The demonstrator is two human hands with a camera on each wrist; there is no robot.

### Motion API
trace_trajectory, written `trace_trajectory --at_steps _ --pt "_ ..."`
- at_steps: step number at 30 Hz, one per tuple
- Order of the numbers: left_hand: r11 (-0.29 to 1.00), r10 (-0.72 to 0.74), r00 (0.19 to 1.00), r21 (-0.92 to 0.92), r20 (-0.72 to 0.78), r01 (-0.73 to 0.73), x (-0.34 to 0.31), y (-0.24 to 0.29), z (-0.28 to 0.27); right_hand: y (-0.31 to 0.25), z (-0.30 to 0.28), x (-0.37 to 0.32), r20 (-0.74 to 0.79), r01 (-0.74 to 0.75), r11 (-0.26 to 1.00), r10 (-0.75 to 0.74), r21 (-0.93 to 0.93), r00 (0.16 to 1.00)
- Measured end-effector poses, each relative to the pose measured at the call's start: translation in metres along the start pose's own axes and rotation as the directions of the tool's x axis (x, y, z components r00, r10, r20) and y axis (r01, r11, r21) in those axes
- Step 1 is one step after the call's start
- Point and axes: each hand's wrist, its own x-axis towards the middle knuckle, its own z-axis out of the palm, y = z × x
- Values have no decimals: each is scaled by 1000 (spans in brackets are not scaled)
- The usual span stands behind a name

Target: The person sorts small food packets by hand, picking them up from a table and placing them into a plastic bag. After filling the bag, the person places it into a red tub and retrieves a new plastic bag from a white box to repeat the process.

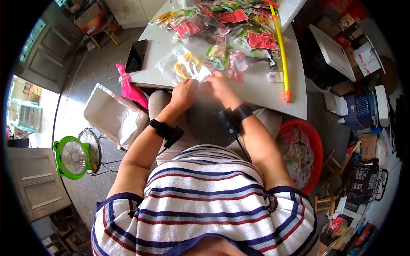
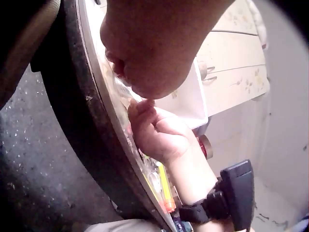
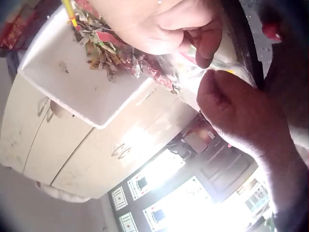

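Observation:
A clear plastic bag (image 1: 171,64) with yellow pieces or print showing lies over the near edge of the white table. My left hand (image 1: 184,94) pinches its near edge with curled fingers. To the right, my right hand (image 1: 224,88) pinches the same edge. In the right wrist view, the fingertips of the left hand (image 3: 236,106) and right hand (image 3: 159,29) come close together at the plastic. Just beyond the bag lie a green-and-clear packet (image 1: 218,54) and a red packet (image 1: 235,70). The fingers partly hide the pinched edge.
Many small snack packets (image 1: 230,16) are heaped at the table's far side. A yellow stick (image 1: 279,51) lies along the right, a black phone (image 1: 136,56) at the left. A red tub (image 1: 316,145) of packets stands right of my legs, a green fan (image 1: 72,157) far left.

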Motion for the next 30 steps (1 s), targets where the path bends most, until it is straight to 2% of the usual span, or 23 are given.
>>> trace_trajectory --at_steps 3,6,7,10,11,12,13,16,17,20,23,26,29,30 --pt "999 -4 1000 46 -15 5 5 -3 1 11 10 9 -39 79 995 -77 65 996" --pt "992 -118 992 -41 -41 116 9 -8 0 16 14 15 -8 103 987 -103 123 995" --pt "991 -130 991 -42 -34 128 10 -10 -1 14 16 12 5 99 991 -100 91 995" --pt "980 -200 978 -12 -60 200 9 -14 4 15 10 11 -37 269 946 -280 -183 959" --pt "978 -207 978 23 -26 207 8 -14 4 15 4 13 -45 433 780 -505 -452 862" --pt "975 -215 977 57 7 214 8 -10 3 13 -3 16 16 515 520 -693 -681 721" --pt "972 -224 974 90 41 219 7 -8 3 10 -11 19 139 506 200 -820 -839 555" --pt "969 -217 976 120 5 215 9 -8 8 -14 -20 13 430 432 -224 -772 -874 469" --pt "970 -210 978 123 -5 209 10 -9 9 -21 -17 4 377 287 -250 -703 -925 603" --pt "971 -197 980 133 -15 198 12 -9 14 -22 -31 15 496 215 -460 -675 -862 546" --pt "967 -209 978 148 -4 207 13 -9 12 -18 -46 32 522 262 -453 -706 -852 478" --pt "964 -220 975 151 0 218 12 -7 12 -24 -53 34 338 179 -296 -673 -938 658" --pt "956 -236 971 184 30 227 14 -3 10 -32 -66 22 417 208 -402 -550 -892 723" --pt "957 -230 973 188 35 220 14 -2 9 -34 -70 17 416 217 -393 -542 -893 730"
